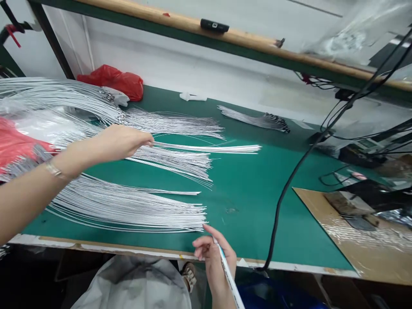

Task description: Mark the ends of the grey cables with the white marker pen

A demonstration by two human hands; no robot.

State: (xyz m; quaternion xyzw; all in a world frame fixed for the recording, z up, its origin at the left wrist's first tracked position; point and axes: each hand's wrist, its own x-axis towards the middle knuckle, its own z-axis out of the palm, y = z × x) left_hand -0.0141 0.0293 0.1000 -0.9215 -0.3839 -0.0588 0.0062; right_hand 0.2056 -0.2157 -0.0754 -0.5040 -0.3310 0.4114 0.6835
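My left hand (122, 141) is closed on a small bundle of thin white wires (225, 149), whose ends point right over the bench. Below that hand, a loose bunch of grey-white wires (183, 163) fans out. Nearer the front edge lies a broad spread of wires (138, 206), its cut ends facing right. My right hand (215, 257) grips a white pen (228, 272) against the thumb, the pen pointing down toward the lower edge of the view. Its index fingertip is at the ends of the front spread; whether it touches them I cannot tell.
More wires (64, 94) curve across the left, near a red plastic bag (112, 81). A small bunch with dark ends (257, 120) lies at the back. A black cable (286, 184) hangs across the right side, before cardboard (337, 231). A shelf (251, 38) crosses above the green bench (251, 189).
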